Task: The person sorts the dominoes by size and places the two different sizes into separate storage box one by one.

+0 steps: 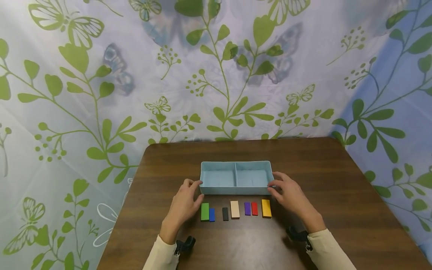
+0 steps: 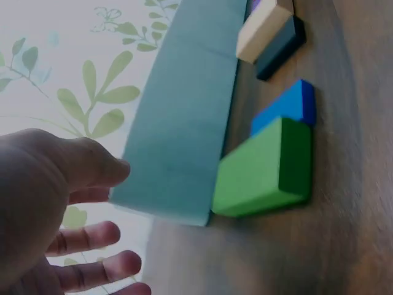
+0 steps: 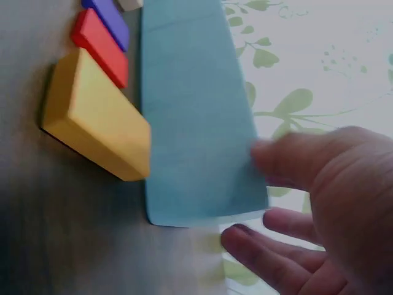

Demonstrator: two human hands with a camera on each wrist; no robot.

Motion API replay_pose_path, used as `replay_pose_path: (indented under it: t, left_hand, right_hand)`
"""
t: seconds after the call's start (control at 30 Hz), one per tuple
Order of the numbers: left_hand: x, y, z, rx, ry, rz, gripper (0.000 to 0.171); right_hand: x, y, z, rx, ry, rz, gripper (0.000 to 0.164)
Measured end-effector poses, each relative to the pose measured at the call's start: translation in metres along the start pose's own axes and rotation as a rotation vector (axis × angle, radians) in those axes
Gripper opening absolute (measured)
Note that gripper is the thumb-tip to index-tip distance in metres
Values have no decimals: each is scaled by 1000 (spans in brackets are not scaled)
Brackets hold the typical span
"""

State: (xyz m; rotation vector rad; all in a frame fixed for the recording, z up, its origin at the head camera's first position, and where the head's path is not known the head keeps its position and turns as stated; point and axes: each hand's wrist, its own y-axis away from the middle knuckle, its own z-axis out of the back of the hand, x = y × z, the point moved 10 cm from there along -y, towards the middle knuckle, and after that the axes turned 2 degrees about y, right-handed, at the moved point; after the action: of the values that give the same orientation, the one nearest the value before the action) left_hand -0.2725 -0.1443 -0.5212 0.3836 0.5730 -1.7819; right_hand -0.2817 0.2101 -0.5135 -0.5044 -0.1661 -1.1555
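A light blue two-compartment box stands on the table. My left hand is at its left end, with thumb and fingers spread apart near the corner. At the right end is my right hand, its thumb by the front wall's upper edge and its fingers loosely bent past the corner. Whether either hand touches the box is hard to tell. In front lies a row of blocks: green, blue, black, beige, purple, red and yellow.
The brown wooden table has its back edge against a hanging cloth printed with leaves and butterflies. A black strap is on the left wrist, and another black strap is on the right.
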Motion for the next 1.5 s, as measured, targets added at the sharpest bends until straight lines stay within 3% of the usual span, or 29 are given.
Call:
replay_pose_path:
  t: [0.17, 0.37, 0.5, 0.67, 0.77, 0.93, 1.07, 1.27, 1.37, 1.5]
  left_hand:
    - [4, 4, -7, 42, 0, 21, 44]
    - [9, 5, -8, 41, 27, 12, 42]
    - [9, 4, -4, 0, 34, -10, 48]
    - [7, 9, 1, -70, 55, 2, 24]
    - [10, 17, -9, -26, 77, 38, 23]
    - [15, 28, -38, 137, 50, 61, 29]
    - [18, 31, -43, 183, 58, 55, 30]
    - [22, 26, -26, 147, 46, 64, 25]
    - [23, 16, -3, 45, 20, 53, 15]
    - [18, -2, 36, -121, -53, -22, 11]
  right_hand:
    - [-1, 4, -1, -50, -14, -12, 7]
    - [0, 4, -2, -40, -28, -37, 9]
    - [-3, 5, -3, -35, -36, -55, 11]
    - [-5, 8, -4, -52, -29, -55, 18]
    - [-7, 10, -4, -68, -30, -52, 25]
    - [-9, 12, -3, -79, -41, -54, 31]
    - [-8, 11, -4, -72, -50, -58, 32]
    - [-8, 10, 0, -78, -57, -66, 37]
    - [-9, 10, 6, -75, -43, -70, 42]
    - [-13, 5, 17, -79, 7, -53, 47]
